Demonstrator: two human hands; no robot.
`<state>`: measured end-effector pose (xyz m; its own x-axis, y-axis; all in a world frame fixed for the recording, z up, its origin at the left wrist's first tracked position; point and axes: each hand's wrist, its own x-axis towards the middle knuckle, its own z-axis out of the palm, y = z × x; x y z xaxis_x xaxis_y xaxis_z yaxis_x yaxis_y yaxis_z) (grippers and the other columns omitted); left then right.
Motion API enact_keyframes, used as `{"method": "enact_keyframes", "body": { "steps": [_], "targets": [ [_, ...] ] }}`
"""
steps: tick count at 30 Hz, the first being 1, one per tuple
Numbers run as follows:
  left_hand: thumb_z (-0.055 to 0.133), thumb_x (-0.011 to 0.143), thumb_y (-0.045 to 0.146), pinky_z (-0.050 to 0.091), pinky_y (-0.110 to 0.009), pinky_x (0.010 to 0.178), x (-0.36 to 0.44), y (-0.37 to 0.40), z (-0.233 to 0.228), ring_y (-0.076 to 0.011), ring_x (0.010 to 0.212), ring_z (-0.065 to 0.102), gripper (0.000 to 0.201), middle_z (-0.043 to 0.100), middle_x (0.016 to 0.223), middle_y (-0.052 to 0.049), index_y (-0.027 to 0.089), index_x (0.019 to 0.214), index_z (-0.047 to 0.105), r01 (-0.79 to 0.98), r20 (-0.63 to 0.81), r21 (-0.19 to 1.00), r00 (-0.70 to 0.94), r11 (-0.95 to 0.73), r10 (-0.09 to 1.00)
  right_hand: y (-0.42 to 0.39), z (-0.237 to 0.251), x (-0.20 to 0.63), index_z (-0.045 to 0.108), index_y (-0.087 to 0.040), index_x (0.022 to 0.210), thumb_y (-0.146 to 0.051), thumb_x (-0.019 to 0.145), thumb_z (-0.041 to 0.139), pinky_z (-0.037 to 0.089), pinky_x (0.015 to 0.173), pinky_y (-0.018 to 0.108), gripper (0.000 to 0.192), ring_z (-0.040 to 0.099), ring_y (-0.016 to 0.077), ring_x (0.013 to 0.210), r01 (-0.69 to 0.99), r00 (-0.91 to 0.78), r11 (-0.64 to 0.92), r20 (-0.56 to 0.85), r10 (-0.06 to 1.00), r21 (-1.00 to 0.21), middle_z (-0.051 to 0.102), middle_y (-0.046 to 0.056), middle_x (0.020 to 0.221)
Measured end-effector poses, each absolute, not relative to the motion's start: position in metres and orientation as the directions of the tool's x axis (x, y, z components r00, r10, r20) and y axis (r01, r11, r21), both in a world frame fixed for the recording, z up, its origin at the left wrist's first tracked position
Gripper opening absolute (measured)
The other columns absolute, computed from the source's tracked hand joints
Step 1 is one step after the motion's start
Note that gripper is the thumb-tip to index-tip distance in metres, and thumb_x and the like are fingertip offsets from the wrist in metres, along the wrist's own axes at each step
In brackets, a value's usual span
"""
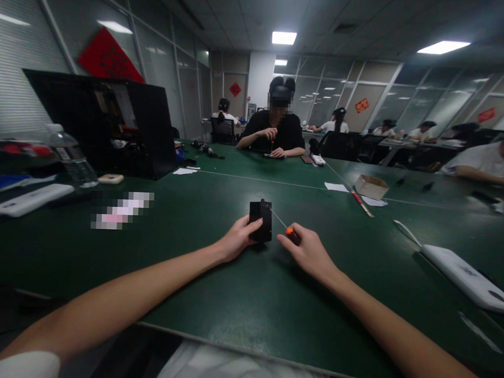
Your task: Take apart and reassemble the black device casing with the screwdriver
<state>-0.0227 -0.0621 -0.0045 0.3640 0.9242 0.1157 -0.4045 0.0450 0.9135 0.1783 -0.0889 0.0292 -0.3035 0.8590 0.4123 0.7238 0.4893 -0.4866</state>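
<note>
In my left hand (237, 239) is a small black box-shaped device (260, 225), held up above the table with the fingers and thumb around its left side. A little knob stands out at its top. My right hand (310, 249) grips a screwdriver by its orange and black handle (292, 232). The thin metal shaft (279, 218) slants up to the left, and its tip meets the device near the upper right corner. Whether the tip sits in a screw is too small to tell.
Green table (231, 304). At left stand a water bottle (73, 155), a white power bank (32, 199) and a black open case (155, 130). At right lie another white power bank (466, 273) and a small cardboard box (371, 186). Across the table a person (274, 126) works.
</note>
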Motion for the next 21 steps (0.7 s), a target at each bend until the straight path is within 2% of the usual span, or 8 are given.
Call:
{"method": "enact_keyframes", "body": {
  "steps": [2,5,8,11,13,15,18,21],
  "targets": [
    [0.077,0.075,0.035,0.054,-0.037,0.085,-0.022,-0.066,-0.002,-0.0247,0.1,0.066,0.048,0.065,0.117,-0.015,0.013,0.115,0.06,-0.427,0.118,0.902,0.38,0.061,0.917,-0.087,0.024,0.177,0.055,-0.019,0.072,-0.042,0.085,0.066,0.043,0.059,0.029,0.029,0.053,0.0163,0.062,0.682,-0.32,0.498,0.394,0.861,-0.535,0.056,0.0,0.068],
    [0.082,0.069,0.029,0.052,-0.038,0.089,-0.023,-0.067,-0.001,-0.0254,0.104,0.065,0.052,0.066,0.116,-0.013,0.014,0.114,0.061,-0.415,0.147,0.91,0.337,0.007,0.93,-0.088,0.019,0.174,0.058,-0.018,0.08,-0.04,0.079,0.073,0.047,0.066,0.03,0.026,0.057,0.0168,0.07,0.595,-0.368,0.55,0.411,0.834,-0.585,0.061,0.004,0.087],
    [0.084,0.066,0.025,0.05,-0.036,0.09,-0.026,-0.062,-0.002,-0.0234,0.103,0.064,0.054,0.067,0.11,-0.011,0.015,0.113,0.06,-0.384,0.203,0.92,0.304,-0.075,0.931,-0.088,0.018,0.175,0.061,-0.018,0.08,-0.036,0.078,0.074,0.05,0.077,0.034,0.022,0.062,0.0211,0.086,0.588,-0.372,0.577,0.444,0.815,-0.567,0.063,0.01,0.106],
    [0.083,0.067,0.025,0.049,-0.034,0.09,-0.031,-0.055,-0.003,-0.0212,0.1,0.063,0.052,0.066,0.108,-0.008,0.015,0.11,0.058,-0.347,0.248,0.929,0.322,-0.13,0.914,-0.085,0.02,0.177,0.063,-0.018,0.076,-0.03,0.079,0.07,0.049,0.083,0.037,0.014,0.063,0.0241,0.095,0.595,-0.381,0.59,0.455,0.805,-0.545,0.065,0.011,0.111],
    [0.083,0.067,0.025,0.048,-0.034,0.09,-0.038,-0.049,-0.003,-0.0205,0.099,0.063,0.051,0.065,0.107,-0.007,0.016,0.11,0.056,-0.268,0.279,0.945,0.369,-0.186,0.887,-0.083,0.021,0.18,0.064,-0.019,0.077,-0.029,0.079,0.068,0.05,0.082,0.037,0.011,0.064,0.0236,0.091,0.588,-0.383,0.585,0.444,0.81,-0.559,0.066,0.01,0.107],
    [0.084,0.065,0.025,0.047,-0.034,0.092,-0.046,-0.043,-0.002,-0.0204,0.1,0.062,0.054,0.064,0.105,-0.006,0.017,0.11,0.056,-0.117,0.312,0.95,0.43,-0.29,0.847,-0.082,0.023,0.182,0.064,-0.019,0.078,-0.028,0.079,0.068,0.05,0.082,0.038,0.01,0.064,0.0236,0.091,0.582,-0.391,0.588,0.441,0.808,-0.562,0.067,0.009,0.104],
    [0.082,0.068,0.028,0.047,-0.035,0.091,-0.058,-0.036,-0.002,-0.0216,0.1,0.062,0.06,0.064,0.106,-0.006,0.018,0.119,0.053,0.093,0.313,0.909,0.489,-0.406,0.814,-0.082,0.026,0.183,0.063,-0.019,0.076,-0.029,0.079,0.068,0.049,0.083,0.038,0.011,0.063,0.0241,0.093,0.585,-0.403,0.589,0.431,0.807,-0.557,0.066,0.009,0.105],
    [0.08,0.07,0.027,0.044,-0.038,0.098,-0.063,-0.034,-0.002,-0.0234,0.108,0.062,0.065,0.064,0.113,-0.009,0.018,0.127,0.052,0.186,0.305,0.856,0.57,-0.482,0.763,-0.082,0.026,0.183,0.064,-0.018,0.08,-0.03,0.079,0.069,0.048,0.082,0.037,0.013,0.062,0.0232,0.091,0.583,-0.399,0.573,0.411,0.819,-0.576,0.065,0.009,0.106]
  ]
}}
